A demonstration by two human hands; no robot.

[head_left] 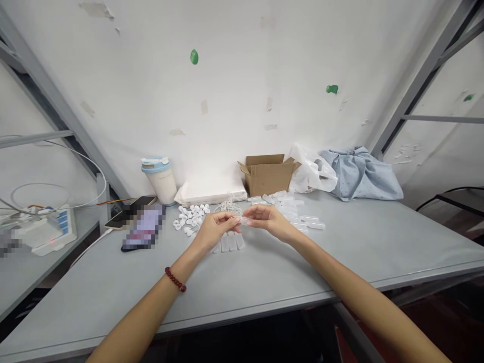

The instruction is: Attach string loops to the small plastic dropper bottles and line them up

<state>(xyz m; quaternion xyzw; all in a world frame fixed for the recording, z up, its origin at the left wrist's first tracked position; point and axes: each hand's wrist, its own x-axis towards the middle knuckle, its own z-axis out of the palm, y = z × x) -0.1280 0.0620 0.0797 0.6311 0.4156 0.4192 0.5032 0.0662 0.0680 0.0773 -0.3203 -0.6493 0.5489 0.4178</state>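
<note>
Above the middle of the table, my left hand (219, 227) and my right hand (270, 220) meet fingertip to fingertip. Both pinch a small clear plastic tube (244, 221) between them; the fingers cover much of it. Under my left hand, several similar clear pieces (229, 243) lie side by side in a row. White plastic caps (192, 216) are heaped to the left of my hands. Behind the fingers is a loose bundle of white string (229, 204). More clear tubes (310, 223) lie scattered behind and to the right of my right hand.
Along the wall stand a lidded cup (161, 180), a stack of white paper (212, 191), an open cardboard box (269, 176), a white plastic bag (310, 171) and a blue cloth bundle (361, 174). Two phones, one a purple-screened phone (144, 227), lie left. A power strip (56, 234) sits beyond.
</note>
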